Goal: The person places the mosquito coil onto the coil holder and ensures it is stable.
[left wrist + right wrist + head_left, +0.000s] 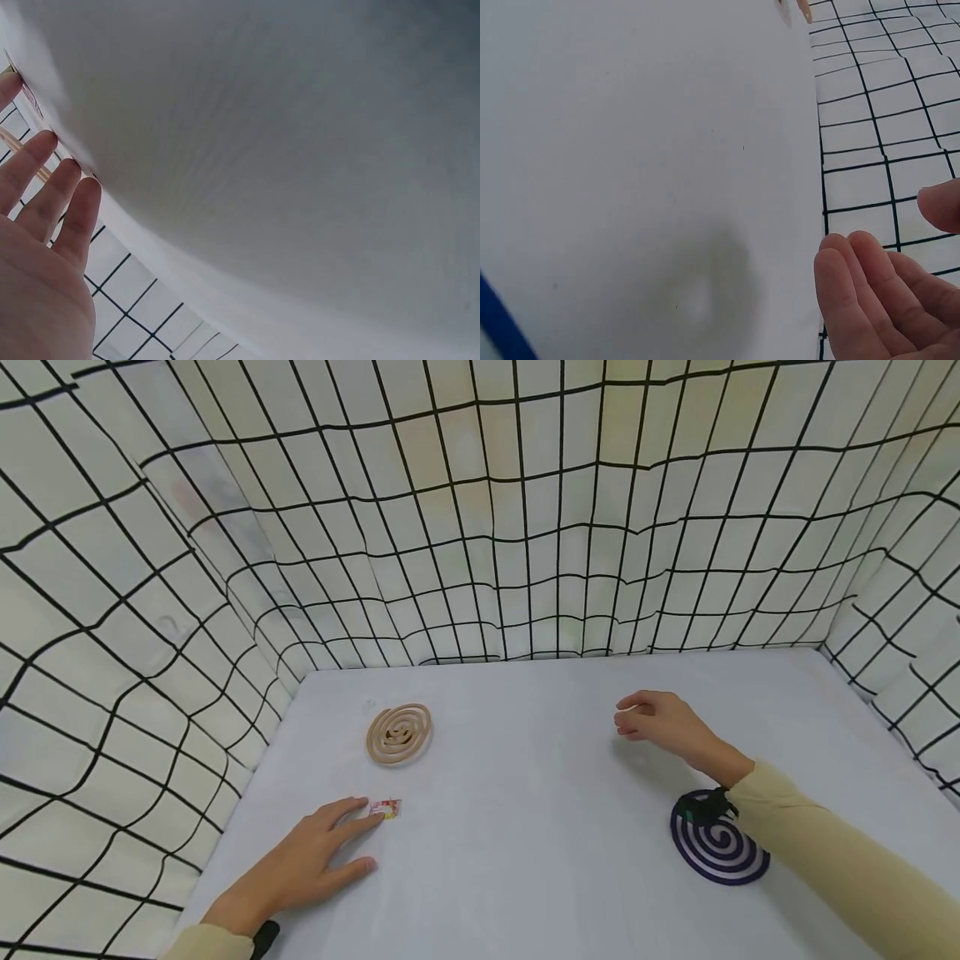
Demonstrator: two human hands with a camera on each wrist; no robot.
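Observation:
My left hand (303,864) lies low over the white table with its fingers spread. Its fingertips touch a small flat red, yellow and white printed piece (386,808), which also shows at the upper left of the left wrist view. Farther back lies a tan spiral coil (399,734). On the right, my right hand (670,725) hovers over the table, fingers loosely bent and holding nothing. Below its wrist is a dark blue-purple spiral coil (720,852), partly hidden by the sleeve and the dark wrist strap. A blue strip (506,322) crosses that wrist view's lower left corner.
The white table (517,827) has walls of black grid over white sheeting (525,527) at its back and both sides. A faint transparent speck (370,703) lies near the tan coil.

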